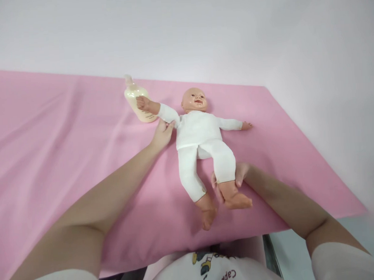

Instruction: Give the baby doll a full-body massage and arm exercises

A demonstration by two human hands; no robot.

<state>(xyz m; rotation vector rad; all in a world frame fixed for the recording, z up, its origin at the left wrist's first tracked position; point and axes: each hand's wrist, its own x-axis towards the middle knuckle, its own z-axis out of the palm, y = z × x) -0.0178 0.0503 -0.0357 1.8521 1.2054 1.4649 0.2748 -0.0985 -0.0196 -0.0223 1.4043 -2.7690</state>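
Observation:
A baby doll (198, 129) with a white cloth body lies face up on the pink-covered table, its head toward the far edge. My left hand (163, 134) is closed at the doll's upper arm on the left side, near the armpit; part of its fingers is hidden behind that sleeve. My right hand (241, 173) wraps from beneath around the lower leg on the right side, just above the bare foot, with fingertips showing on the inner side. Behind the doll's raised left-side hand stands a pale yellow pump bottle (139, 107), partly covered by it.
The pink sheet (67, 161) covers the table and has creases on the left. A white wall (170, 33) rises behind the far edge and along the right. The table's near edge is close to my body.

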